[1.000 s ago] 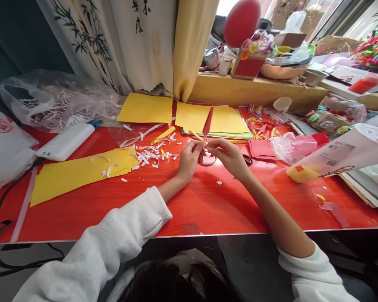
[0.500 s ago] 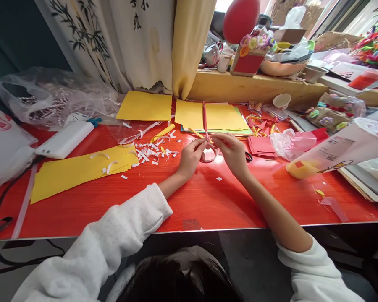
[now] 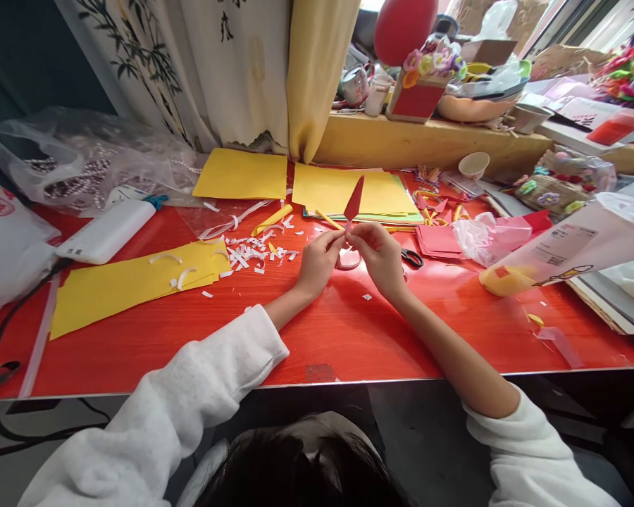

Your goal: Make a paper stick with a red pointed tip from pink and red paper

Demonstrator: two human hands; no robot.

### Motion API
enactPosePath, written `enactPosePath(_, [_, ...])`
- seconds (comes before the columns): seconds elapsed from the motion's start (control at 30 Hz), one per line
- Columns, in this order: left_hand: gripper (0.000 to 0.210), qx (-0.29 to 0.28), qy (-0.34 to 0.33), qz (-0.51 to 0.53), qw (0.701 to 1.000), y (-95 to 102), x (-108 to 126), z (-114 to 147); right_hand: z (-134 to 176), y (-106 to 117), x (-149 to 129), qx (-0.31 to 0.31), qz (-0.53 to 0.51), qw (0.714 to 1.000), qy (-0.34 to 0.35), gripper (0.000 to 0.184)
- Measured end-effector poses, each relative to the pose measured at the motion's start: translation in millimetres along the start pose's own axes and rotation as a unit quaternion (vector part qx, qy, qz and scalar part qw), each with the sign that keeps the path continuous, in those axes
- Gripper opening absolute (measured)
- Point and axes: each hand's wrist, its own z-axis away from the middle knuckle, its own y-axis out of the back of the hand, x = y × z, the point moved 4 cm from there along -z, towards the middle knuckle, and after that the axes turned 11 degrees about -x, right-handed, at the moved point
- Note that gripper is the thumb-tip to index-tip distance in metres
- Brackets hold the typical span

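Between my two hands a narrow, pointed piece of red folded paper (image 3: 353,200) stands up, its broad face turned toward me. Its lower end is pinched in the fingertips of my left hand (image 3: 320,264). My right hand (image 3: 379,257) closes on the same end from the other side, and the fingers partly hide it. Just below the fingertips a roll of tape (image 3: 349,261) lies on the red table (image 3: 317,331). Beside my right hand are black-handled scissors (image 3: 412,258), partly covered by that hand.
Yellow paper sheets (image 3: 243,174) and a stack of coloured paper (image 3: 349,190) lie at the back. White paper scraps (image 3: 248,255) and yellow strips (image 3: 132,289) are on the left. A tilted plastic cup (image 3: 565,243) and red paper (image 3: 438,241) occupy the right.
The red paper has turned from edge-on to showing its broad face and leans slightly right. My right hand has shifted a little left, uncovering more of the scissors.
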Motion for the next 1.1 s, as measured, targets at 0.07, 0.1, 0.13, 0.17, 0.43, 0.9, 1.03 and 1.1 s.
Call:
enactPosePath(0.07, [0.018, 0.0, 0.004, -0.011, 1.0, -0.1, -1.9, -0.3, 0.2, -0.7, 0.3, 0.001, -0.006, 1.0, -0.001, 0.003])
enactPosePath(0.1, [0.018, 0.001, 0.004, -0.013, 1.0, -0.1, -2.6, -0.4, 0.2, -0.6, 0.3, 0.004, -0.013, 1.0, -0.002, 0.003])
enactPosePath(0.13, [0.018, 0.001, 0.004, -0.014, 1.0, -0.1, -3.0, -0.6, 0.0, -0.2, 0.2, 0.007, -0.016, 1.0, -0.003, 0.003])
enactPosePath(0.17, [0.019, 0.001, 0.001, -0.013, 1.0, -0.1, -3.2, -0.7, -0.1, 0.4, 0.0, 0.011, -0.013, 1.0, -0.003, 0.003])
enactPosePath(0.43, [0.019, 0.008, 0.005, -0.024, 1.0, 0.6, -2.4, -0.9, -1.2, 3.1, 4.6, 0.024, 0.038, 0.999, 0.0, 0.008])
enactPosePath(0.9, [0.017, 0.049, 0.033, -0.045, 0.997, 9.6, -4.9, -1.6, -4.5, -0.1, 5.7, -0.066, -0.061, 0.996, -0.015, 0.021])
enactPosePath(1.03, [0.011, 0.031, 0.01, -0.048, 0.998, 8.0, -3.5, -2.5, -1.4, -7.6, 11.2, -0.072, -0.056, 0.996, -0.005, 0.014])
enactPosePath(1.1, [0.007, 0.017, 0.001, -0.069, 0.997, 6.6, -2.2, -3.2, 0.5, -9.3, 14.4, -0.052, -0.07, 0.996, -0.008, 0.015])
